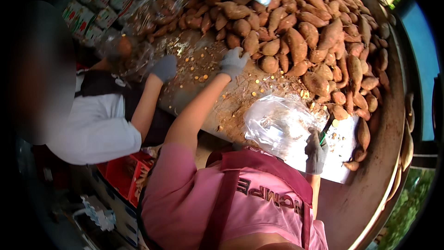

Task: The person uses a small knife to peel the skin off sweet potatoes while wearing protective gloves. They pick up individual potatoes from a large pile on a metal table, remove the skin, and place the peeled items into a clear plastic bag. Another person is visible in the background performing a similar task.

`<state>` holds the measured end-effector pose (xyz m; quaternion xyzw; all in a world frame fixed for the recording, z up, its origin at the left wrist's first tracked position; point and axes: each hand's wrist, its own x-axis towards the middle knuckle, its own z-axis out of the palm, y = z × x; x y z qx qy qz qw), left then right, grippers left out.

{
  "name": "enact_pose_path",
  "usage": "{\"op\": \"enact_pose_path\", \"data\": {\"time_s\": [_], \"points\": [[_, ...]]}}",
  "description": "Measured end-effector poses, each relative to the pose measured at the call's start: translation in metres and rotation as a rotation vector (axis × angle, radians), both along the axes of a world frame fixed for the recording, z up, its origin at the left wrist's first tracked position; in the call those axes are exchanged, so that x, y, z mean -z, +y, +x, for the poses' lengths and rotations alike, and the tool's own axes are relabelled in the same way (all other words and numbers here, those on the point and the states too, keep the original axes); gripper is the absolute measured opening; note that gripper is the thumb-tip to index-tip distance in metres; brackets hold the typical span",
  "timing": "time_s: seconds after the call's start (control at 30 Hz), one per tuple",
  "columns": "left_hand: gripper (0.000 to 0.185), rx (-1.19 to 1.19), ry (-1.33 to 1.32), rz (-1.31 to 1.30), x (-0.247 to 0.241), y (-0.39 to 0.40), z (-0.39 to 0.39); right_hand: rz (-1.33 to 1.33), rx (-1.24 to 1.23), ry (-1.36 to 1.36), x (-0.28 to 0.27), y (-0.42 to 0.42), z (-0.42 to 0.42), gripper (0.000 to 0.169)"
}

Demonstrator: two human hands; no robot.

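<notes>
My left hand (233, 63), in a grey knit glove, reaches to the near edge of a large heap of sweet potatoes (298, 45). Its fingers are apart, at or just beside one sweet potato (251, 42); contact is hard to make out. In my gloved right hand (316, 152) is a knife (327, 125) with green on its handle, its dark blade pointing towards the heap. A cut sweet potato (340, 112) lies by the blade tip. Between my hands rests a clear plastic bag (274, 121), crumpled on the table.
A co-worker's gloved hand (164, 68) is close on my left, near bagged sweet potatoes (138, 24). Cut slices and soil litter the metal table (187, 93). A raised rim (385, 139) bounds its right side. Red crates (121, 173) stand below left.
</notes>
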<state>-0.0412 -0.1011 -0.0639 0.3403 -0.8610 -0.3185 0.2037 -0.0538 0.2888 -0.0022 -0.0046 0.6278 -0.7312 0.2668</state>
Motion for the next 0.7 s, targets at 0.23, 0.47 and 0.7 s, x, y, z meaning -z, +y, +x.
{"op": "enact_pose_path", "data": {"time_s": [0.23, 0.47, 0.7], "points": [[0.087, -0.351, -0.257, 0.183, 0.008, -0.01, -0.083, -0.001, 0.177, -0.042, 0.0, 0.012, 0.008, 0.022], [0.076, -0.207, 0.084, 0.164, 0.034, -0.008, -0.049, 0.019, 0.146, -0.041, -0.006, -0.001, 0.015, 0.023], [0.044, 0.134, 0.689, 0.501, 0.051, 0.023, 0.029, 0.208, 0.118, 0.132, -0.011, -0.018, 0.001, 0.024]]}}
